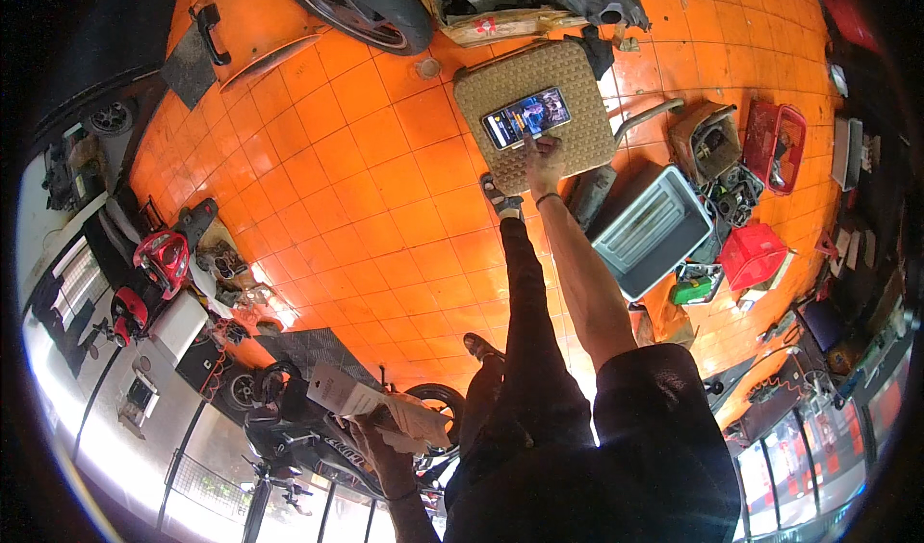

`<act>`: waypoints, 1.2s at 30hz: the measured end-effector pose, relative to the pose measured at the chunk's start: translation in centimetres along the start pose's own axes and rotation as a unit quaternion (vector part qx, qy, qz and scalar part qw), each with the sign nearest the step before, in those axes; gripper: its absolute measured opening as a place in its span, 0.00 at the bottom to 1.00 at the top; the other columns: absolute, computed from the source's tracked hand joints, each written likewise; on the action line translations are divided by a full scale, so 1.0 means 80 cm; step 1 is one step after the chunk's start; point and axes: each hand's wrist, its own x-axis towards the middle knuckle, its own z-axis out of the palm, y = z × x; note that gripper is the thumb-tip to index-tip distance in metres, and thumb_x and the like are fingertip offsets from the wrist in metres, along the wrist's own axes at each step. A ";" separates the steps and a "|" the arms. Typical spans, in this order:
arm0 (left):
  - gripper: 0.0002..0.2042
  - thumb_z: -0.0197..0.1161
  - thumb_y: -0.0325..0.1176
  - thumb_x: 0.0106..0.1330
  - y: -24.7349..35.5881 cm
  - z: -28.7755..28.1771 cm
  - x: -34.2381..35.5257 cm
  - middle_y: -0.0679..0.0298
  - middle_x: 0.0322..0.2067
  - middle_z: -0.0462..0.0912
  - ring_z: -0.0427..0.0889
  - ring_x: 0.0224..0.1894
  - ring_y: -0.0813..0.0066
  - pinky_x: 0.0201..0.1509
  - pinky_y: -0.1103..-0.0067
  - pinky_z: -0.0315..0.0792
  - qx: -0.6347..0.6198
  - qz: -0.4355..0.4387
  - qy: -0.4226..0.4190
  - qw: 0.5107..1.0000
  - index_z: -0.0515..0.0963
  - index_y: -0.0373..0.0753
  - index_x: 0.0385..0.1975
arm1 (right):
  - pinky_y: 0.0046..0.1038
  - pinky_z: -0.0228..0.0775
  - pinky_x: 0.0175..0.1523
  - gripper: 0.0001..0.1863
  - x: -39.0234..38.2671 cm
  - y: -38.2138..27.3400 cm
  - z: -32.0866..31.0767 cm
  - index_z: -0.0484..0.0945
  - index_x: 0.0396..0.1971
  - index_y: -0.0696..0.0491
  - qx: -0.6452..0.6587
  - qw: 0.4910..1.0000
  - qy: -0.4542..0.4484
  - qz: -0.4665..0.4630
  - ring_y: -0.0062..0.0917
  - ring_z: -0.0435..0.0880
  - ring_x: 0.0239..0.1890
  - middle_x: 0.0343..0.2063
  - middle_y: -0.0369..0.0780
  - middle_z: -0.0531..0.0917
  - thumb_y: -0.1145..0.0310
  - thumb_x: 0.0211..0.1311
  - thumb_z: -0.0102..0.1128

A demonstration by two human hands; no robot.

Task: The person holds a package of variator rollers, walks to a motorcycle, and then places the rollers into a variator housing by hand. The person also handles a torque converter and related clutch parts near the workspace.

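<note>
A phone (pixel 526 116) with a lit screen lies on a square woven, cushion-like seat top (pixel 481 90). My right hand (pixel 541 163) is at the phone's lower edge, index finger reaching onto it and fingers apart, holding nothing. Low on the left, my left hand (pixel 385 452) grips flat pieces of brown cardboard or packaging (pixel 342 389) with a printed label. Its fingers are partly hidden by them. My sandalled foot (pixel 502 196) shows beside the seat.
Right of my forearm are a grey tub (pixel 650 230), red crates (pixel 775 139) and a box of parts (pixel 705 142). A tire (pixel 361 9) and dark parts lie at the top. Motorbikes (pixel 164 259) stand at the left and below the cardboard on orange tiles (pixel 337 206).
</note>
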 end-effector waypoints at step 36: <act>0.26 0.58 0.48 0.74 -0.019 -0.002 0.000 0.53 0.50 0.78 0.81 0.50 0.66 0.54 0.69 0.79 0.205 0.140 -0.129 0.960 0.62 0.36 0.60 | 0.46 0.59 0.69 0.52 0.094 -0.145 -0.099 0.58 0.71 0.51 -0.561 0.654 -0.183 -0.474 0.45 0.69 0.62 0.59 0.48 0.70 0.46 0.49 0.72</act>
